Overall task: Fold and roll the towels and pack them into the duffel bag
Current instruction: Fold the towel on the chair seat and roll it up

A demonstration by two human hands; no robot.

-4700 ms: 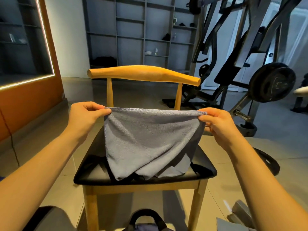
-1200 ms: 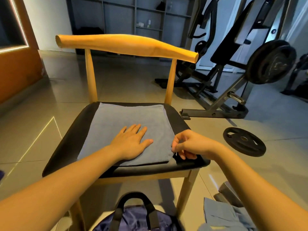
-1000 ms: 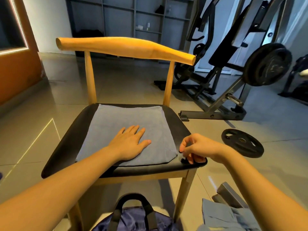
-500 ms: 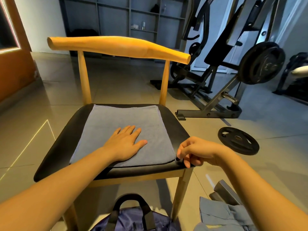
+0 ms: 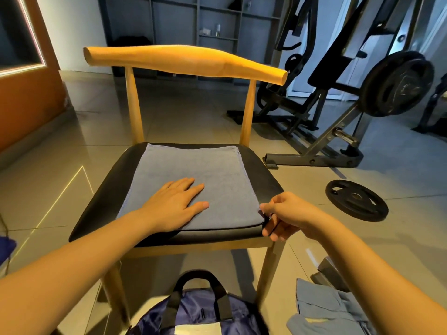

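Head view: grey towel (image 5: 200, 180) flat on chair seat (image 5: 108, 189).
Left hand (image 5: 174, 204): fingers straight, pressing towel's middle.
Right hand (image 5: 287, 213): at near-right corner, fingers curled; grip unclear.

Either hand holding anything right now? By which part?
Right hand pinches the grey towel at its near right corner. Left hand lies flat on the towel, gripping nothing.
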